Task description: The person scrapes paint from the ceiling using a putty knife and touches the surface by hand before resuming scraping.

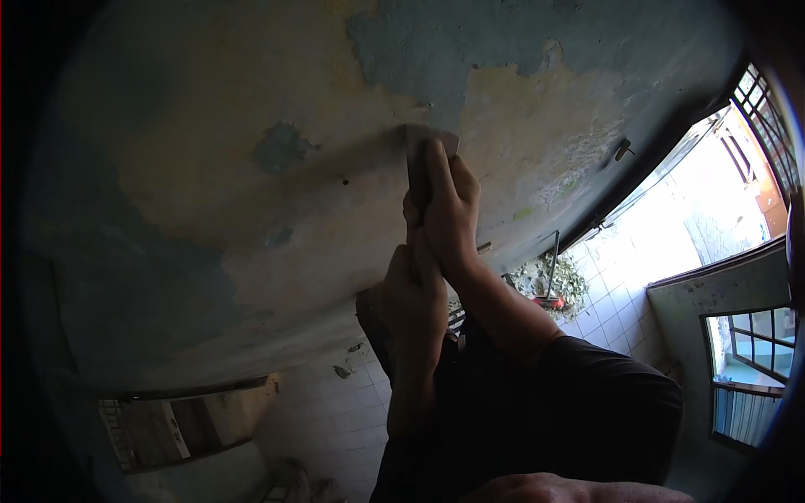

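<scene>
Both my arms reach forward to a wall (319, 226) with patches of worn and peeling paint. My right hand (455, 205) is closed around a scraper (418, 151), with its thumb stretched along the flat blade. The blade's wide edge is at the wall, beside a bluish patch; whether it touches cannot be told. Just below, my left hand (412, 289) is closed around the lower end of the tool, close against my right wrist. The handle is mostly hidden by my fingers.
A long-handled tool with a red base (549, 302) stands by a heap of paint flakes (524, 272) on the white tiled floor (616, 293). A bright doorway (671, 210) and a barred window (759, 344) lie to the right. A metal latch (622, 151) juts from the wall.
</scene>
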